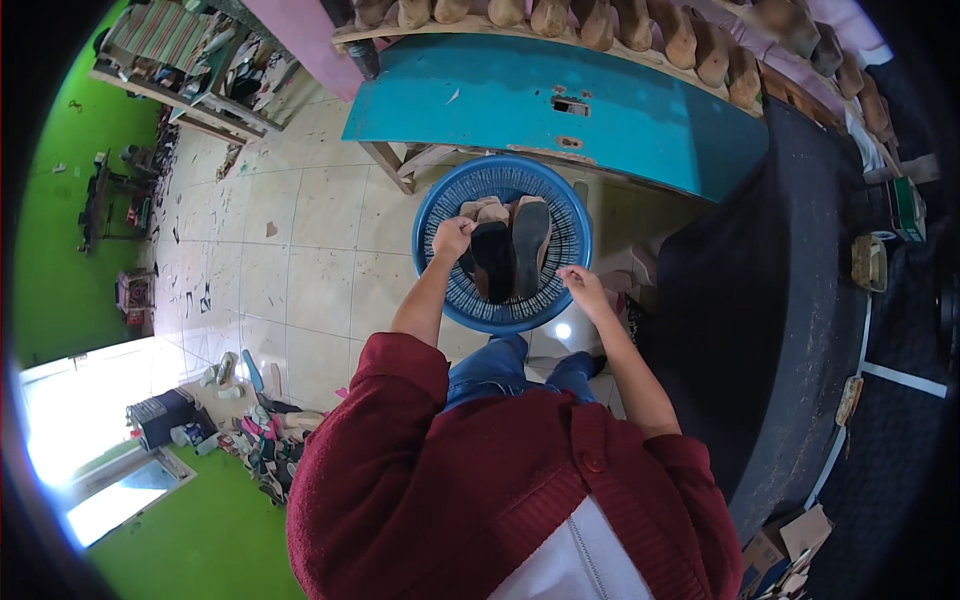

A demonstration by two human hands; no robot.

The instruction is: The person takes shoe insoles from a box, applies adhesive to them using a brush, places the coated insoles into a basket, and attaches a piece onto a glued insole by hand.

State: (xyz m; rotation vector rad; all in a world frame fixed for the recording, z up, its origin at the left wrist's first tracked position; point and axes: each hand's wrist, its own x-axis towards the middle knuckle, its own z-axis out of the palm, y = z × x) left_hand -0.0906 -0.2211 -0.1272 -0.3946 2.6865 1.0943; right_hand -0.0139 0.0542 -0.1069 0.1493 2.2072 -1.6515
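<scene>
A round blue plastic basket [432, 291] stands on the floor in front of me. Several shoes lie bunched inside it, among them a shoe with a dark sole [530, 250] turned up and a darker one [491, 262] beside it. My left hand [453, 238] reaches over the basket's left side, its fingers closed on the beige end of a shoe [485, 211]. Just at the right rim, my right hand [585, 290] has its fingers drawn together, apart from the shoes. Whether anything small is between those fingertips I cannot make out.
A turquoise table [600, 105] stands beyond the basket, below a shelf carrying a row of wooden shoe lasts [550, 17]. Dark cloth [720, 270] covers a surface on my right. A pile of scraps and shoe parts [268, 440] lies at left. Scraps dot the tiled floor [320, 210].
</scene>
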